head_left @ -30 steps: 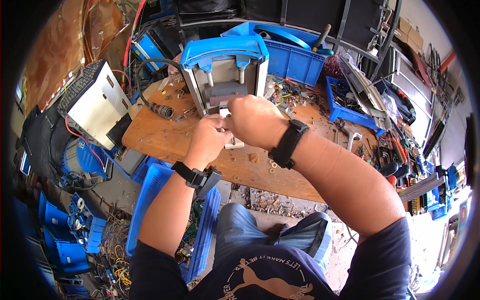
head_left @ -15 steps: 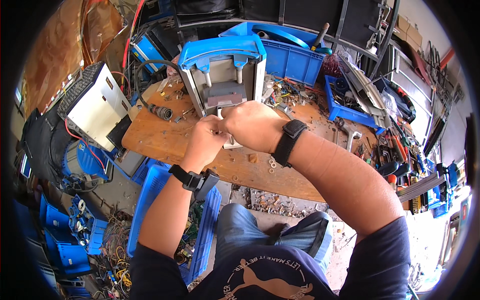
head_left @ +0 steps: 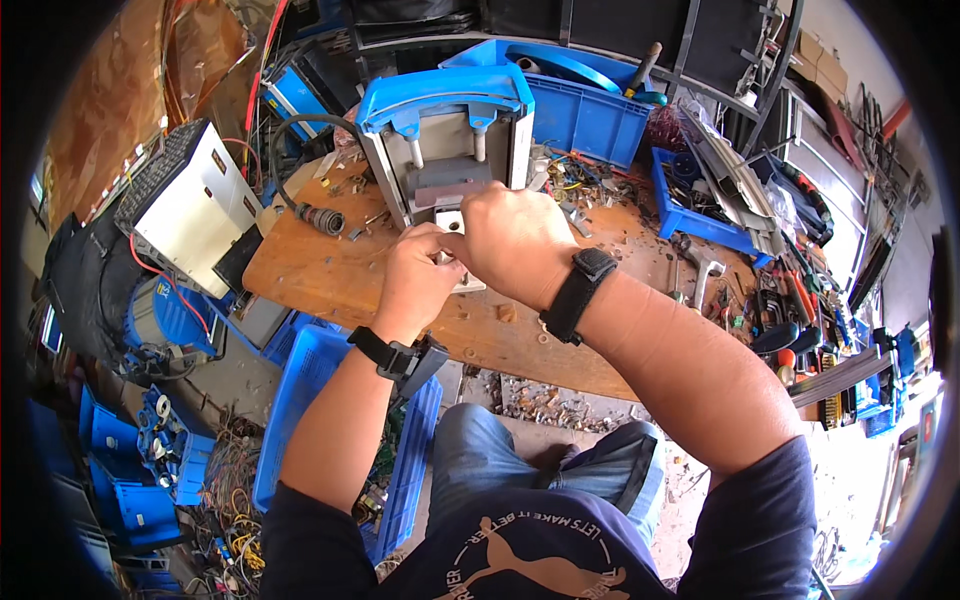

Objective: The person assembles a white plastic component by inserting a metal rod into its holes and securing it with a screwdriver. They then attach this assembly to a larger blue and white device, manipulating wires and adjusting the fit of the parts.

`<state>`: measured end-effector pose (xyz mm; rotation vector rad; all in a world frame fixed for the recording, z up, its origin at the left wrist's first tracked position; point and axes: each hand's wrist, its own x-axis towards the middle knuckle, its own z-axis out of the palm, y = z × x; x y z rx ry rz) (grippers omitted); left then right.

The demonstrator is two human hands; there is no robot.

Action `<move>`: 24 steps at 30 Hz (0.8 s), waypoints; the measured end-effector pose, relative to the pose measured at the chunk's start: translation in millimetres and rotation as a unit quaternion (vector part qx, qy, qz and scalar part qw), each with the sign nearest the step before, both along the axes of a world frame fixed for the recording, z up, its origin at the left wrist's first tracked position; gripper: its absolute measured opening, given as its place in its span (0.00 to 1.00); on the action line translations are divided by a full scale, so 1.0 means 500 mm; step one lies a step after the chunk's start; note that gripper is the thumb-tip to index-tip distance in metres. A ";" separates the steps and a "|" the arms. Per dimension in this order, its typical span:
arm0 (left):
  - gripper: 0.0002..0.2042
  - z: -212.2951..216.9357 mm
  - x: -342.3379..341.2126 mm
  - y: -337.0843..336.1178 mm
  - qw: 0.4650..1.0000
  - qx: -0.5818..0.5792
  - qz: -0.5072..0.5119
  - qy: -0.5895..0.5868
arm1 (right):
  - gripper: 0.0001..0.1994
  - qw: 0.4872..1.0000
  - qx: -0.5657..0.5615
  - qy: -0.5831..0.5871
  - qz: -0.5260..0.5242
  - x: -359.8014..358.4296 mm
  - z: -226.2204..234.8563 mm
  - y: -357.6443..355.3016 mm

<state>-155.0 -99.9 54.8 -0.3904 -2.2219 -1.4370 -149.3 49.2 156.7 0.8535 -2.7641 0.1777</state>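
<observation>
Well, crate (head_left: 413,475) w/ PCBs (head_left: 384,459) below L hand (head_left: 415,285).

Your machine (head_left: 445,150): blue up top, pale grey below. Bench (head_left: 330,268): orange-brown wood, dark specks. Your wrist straps (head_left: 573,305): black. Your shirt (head_left: 455,535): dark navy, tan animal graphic, pale lettering. Your jeans (head_left: 612,470): faded blue. Crates (head_left: 590,122): solid blue.

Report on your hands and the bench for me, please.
Left hand and right hand close together, grip hidden. White part partly covered by them. Blue-topped machine just beyond; loose scraps on the bench.
</observation>
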 end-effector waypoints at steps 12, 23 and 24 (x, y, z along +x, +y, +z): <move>0.06 -0.008 -0.001 0.005 0.999 0.024 0.037 0.008 | 0.07 0.995 -0.011 -0.019 0.099 -0.018 -0.020 -0.012; 0.11 -0.068 0.040 -0.030 0.917 0.385 0.035 -0.097 | 0.08 0.992 -0.021 0.014 0.121 -0.017 -0.014 -0.001; 0.12 -0.103 0.040 -0.043 0.864 0.472 0.049 -0.169 | 0.08 0.992 -0.023 0.015 0.121 -0.017 -0.015 -0.007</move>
